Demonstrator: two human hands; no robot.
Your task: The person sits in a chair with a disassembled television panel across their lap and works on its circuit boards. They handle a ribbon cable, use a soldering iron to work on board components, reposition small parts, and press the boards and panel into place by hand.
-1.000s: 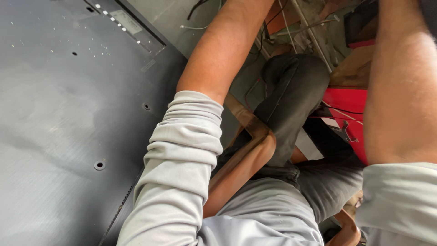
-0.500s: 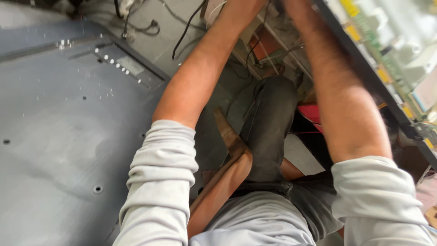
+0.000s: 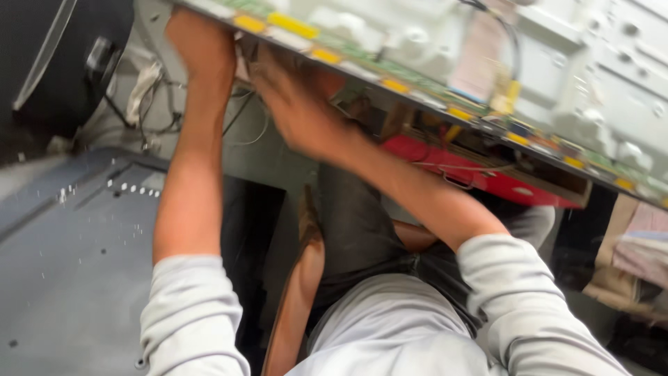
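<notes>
Panel (image 3: 557, 76): wide, flat, pale metal back with green circuit strips and yellow tabs along its lower edge, tilted above the lap; likely stiff, heavy, fragile, best held by the frame edge; left hand (image 3: 202, 45) and right hand (image 3: 299, 111) clasp that edge.

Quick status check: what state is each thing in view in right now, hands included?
Left hand: raised, at the edge of the panel; grip not discernible.
Right hand: motion-blurred, pressed against the panel's lower edge.
Large white flat panel with circuit strips: tilted, back exposed.
Dark grey metal back cover: lying flat, screw holes showing.
Red flat piece: beneath the panel, partly hidden.
</notes>
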